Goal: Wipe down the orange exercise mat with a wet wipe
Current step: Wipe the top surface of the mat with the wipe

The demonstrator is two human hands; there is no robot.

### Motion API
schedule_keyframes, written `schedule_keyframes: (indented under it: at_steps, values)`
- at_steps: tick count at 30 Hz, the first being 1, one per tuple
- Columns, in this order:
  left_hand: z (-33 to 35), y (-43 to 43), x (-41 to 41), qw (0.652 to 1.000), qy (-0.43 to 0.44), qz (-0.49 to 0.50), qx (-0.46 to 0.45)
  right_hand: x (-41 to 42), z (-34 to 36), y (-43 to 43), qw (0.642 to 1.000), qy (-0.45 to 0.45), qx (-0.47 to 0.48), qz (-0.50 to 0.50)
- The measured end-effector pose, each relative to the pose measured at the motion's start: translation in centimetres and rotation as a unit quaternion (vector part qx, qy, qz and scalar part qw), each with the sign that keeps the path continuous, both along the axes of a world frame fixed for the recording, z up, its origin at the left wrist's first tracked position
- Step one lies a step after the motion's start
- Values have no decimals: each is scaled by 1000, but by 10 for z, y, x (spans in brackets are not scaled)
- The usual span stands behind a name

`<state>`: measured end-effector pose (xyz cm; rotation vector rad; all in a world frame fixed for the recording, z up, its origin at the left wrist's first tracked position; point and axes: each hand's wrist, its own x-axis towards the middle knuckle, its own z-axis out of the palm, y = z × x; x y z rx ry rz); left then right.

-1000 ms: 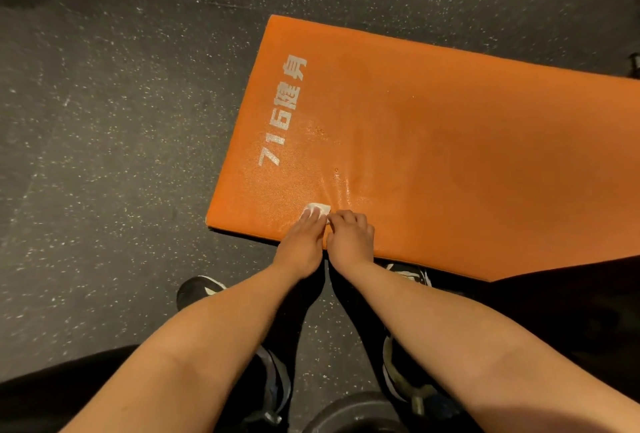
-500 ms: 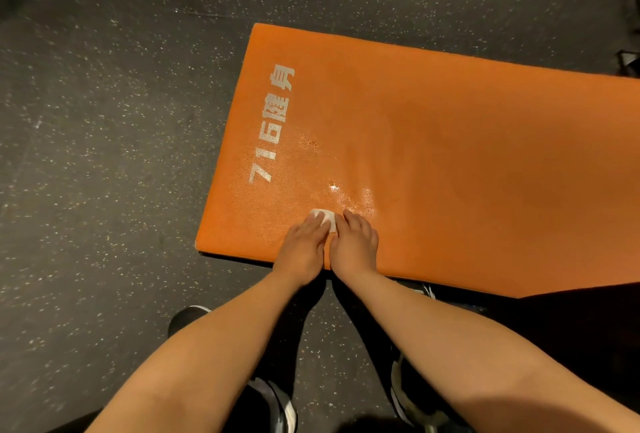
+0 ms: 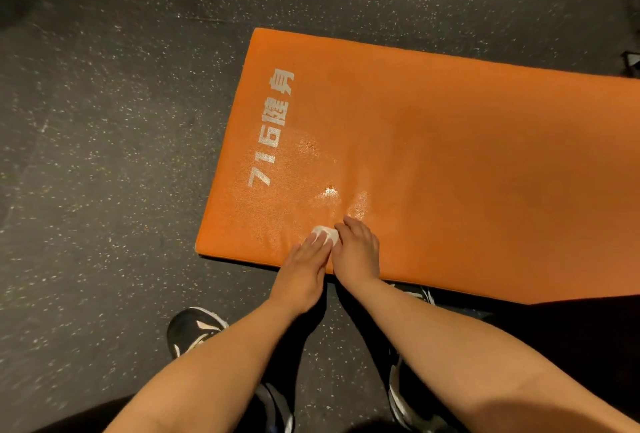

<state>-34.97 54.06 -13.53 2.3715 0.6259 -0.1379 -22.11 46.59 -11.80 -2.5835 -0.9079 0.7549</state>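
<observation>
The left hand [image 3: 303, 268] lies flat with its fingers straight, their tips pressing a small bunched white wet wipe [image 3: 327, 233] onto the orange exercise mat [image 3: 467, 155]. The right hand [image 3: 358, 250] touches the left, its fingers curled at the wipe's far side. Whether they pinch the wipe or only steady it I cannot tell, since the knuckles hide the fingertips. The wipe sits just inside the mat's near edge, close to its corner. A glistening wet patch [image 3: 329, 193] just beyond the fingers suggests the wiping is under way but early, with the long stretch of mat to the right of the hands looking dry. The next move likely calls for firm flat pressure and long strokes away from the body and rightward. Left of the wet patch runs the white lettering [image 3: 273, 131]. The mat's far end is cut off at the frame edge, and the forearms cover parts of the black shoes [image 3: 194, 327] on the speckled rubber floor [image 3: 104, 155].
</observation>
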Motion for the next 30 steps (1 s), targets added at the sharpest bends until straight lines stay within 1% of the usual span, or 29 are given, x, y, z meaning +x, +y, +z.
schedule_keyframes:
  at_steps: [1, 4, 5, 7, 9, 11, 13, 15, 17, 20, 21, 23, 24, 26, 28, 30]
  values:
    - [-1, 6, -4, 1000, 5, 5, 22, -2, 1, -1, 1000, 0, -9, 17]
    - [1, 19, -12, 994, 50, 81, 60, -12, 8, -4, 998, 3, -29, 60]
    - [3, 19, -11, 991, 66, 101, 60, -16, 10, -6, 997, 5, -33, 71]
    - [7, 13, -7, 988, 81, 128, 28, -20, 13, -8, 996, 19, -36, 79]
    - [11, 0, -3, 991, 70, 117, -18, -17, 13, -10, 996, 45, -28, 73]
    - [15, -21, -4, 996, 43, 73, -41, -9, 15, -13, 996, 73, -11, 51]
    - [18, -36, -9, 997, 28, 47, -50, -5, 18, -17, 995, 93, -2, 32]
    - [19, -36, -12, 999, 33, 20, -32, -7, 23, -21, 995, 96, -6, 30]
    - [19, -24, -13, 999, 48, 15, 0, -11, 25, -25, 995, 87, -20, 40]
    - [19, 0, -20, 990, 100, 89, 34, -13, 28, -27, 993, 67, -53, 81]
    - [19, 5, -23, 988, 109, 108, 36, -12, 29, -26, 991, 60, -68, 96]
    - [21, 2, -23, 986, 116, 121, 2, -10, 32, -26, 986, 44, -101, 124]
    - [23, -4, -20, 986, 116, 114, -19, -9, 33, -26, 985, 35, -115, 124]
    - [26, -20, -10, 990, 108, 78, -44, -7, 36, -27, 987, 22, -132, 91]
    - [27, -31, -1, 993, 94, 46, -48, -5, 36, -28, 990, 10, -130, 60]
    - [27, -28, 2, 995, 87, 17, -40, -4, 36, -28, 991, 3, -123, 49]
